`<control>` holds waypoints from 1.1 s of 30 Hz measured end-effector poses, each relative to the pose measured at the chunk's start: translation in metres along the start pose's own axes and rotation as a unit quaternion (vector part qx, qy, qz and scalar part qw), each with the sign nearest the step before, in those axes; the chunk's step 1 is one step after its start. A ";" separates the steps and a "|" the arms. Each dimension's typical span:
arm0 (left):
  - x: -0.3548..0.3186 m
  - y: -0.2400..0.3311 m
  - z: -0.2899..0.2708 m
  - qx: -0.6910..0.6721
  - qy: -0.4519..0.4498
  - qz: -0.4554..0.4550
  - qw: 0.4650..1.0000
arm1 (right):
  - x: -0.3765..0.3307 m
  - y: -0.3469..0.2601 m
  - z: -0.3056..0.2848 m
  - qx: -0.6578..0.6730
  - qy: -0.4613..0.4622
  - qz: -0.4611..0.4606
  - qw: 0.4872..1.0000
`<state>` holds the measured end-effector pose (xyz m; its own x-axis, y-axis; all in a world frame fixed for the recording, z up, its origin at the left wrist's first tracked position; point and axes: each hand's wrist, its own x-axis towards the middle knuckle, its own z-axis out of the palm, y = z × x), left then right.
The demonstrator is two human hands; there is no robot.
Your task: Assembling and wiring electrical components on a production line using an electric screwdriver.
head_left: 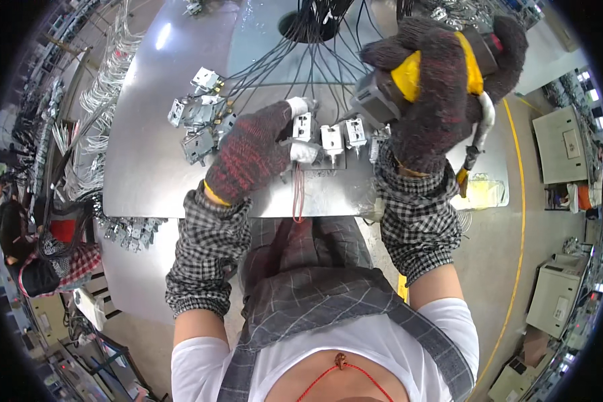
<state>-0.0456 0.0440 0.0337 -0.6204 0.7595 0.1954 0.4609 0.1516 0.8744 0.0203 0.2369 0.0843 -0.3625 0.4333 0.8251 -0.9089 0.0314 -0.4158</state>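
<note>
1. While thin red wires (298, 197) are trailing to the near edge of the metal table (147, 161), the left hand (251, 154) is pinching a small box (303, 124) between white-covered finger and thumb, probably to keep it steady.
2. That box is sitting at the left end of a short row, showing a shiny silver face with dark openings; similar boxes (331, 139) are standing just beside it.
3. The right hand (430, 110) is gripping what looks like a power tool (375, 100), seemingly keeping it raised near the row.
4. Leftward, a heap of boxes (197, 144) is lying; farther off, dark cables (318, 12) are spreading from a hole.
</note>
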 end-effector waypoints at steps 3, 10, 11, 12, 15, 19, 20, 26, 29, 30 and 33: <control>0.007 0.010 0.002 0.106 -0.021 0.024 0.994 | -0.004 0.003 0.008 -0.031 -0.022 -0.008 0.999; 0.009 0.011 0.004 0.212 -0.059 -0.030 0.975 | -0.017 0.009 0.011 -0.092 -0.068 -0.028 0.993; 0.006 0.003 0.006 0.174 -0.045 -0.009 0.984 | -0.023 0.002 0.010 -0.068 -0.069 -0.010 0.995; 0.005 0.000 0.006 0.136 -0.031 0.012 0.990 | -0.019 0.016 0.012 -0.045 -0.070 0.008 0.997; -0.006 0.021 0.007 0.251 0.017 0.049 0.967 | -0.025 0.023 0.006 0.017 -0.070 0.057 0.996; -0.042 0.008 0.000 0.436 0.028 0.111 0.893 | -0.032 0.039 -0.003 0.108 -0.065 0.129 0.984; -0.045 -0.003 0.002 0.460 0.015 0.093 0.883 | -0.036 0.037 -0.004 0.131 -0.065 0.148 0.978; -0.051 -0.003 -0.014 0.072 0.097 0.071 0.990 | -0.046 0.037 -0.030 0.266 -0.068 0.251 0.928; -0.058 0.012 -0.003 -0.243 0.124 -0.060 0.960 | -0.055 0.039 -0.037 0.331 -0.068 0.301 0.892; -0.058 0.014 0.000 -0.361 0.133 -0.074 0.920 | -0.051 0.050 -0.041 0.353 -0.068 0.318 0.877; -0.050 -0.004 0.029 -0.403 0.252 0.012 0.880 | -0.048 0.069 -0.050 0.413 -0.067 0.369 0.830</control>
<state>0.0020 0.0237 0.0079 -0.9131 0.3482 0.2120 0.0038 -0.5129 0.8585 -0.0146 0.2630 -0.0031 -0.8525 -0.0446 0.5208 -0.2413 -0.8502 -0.4678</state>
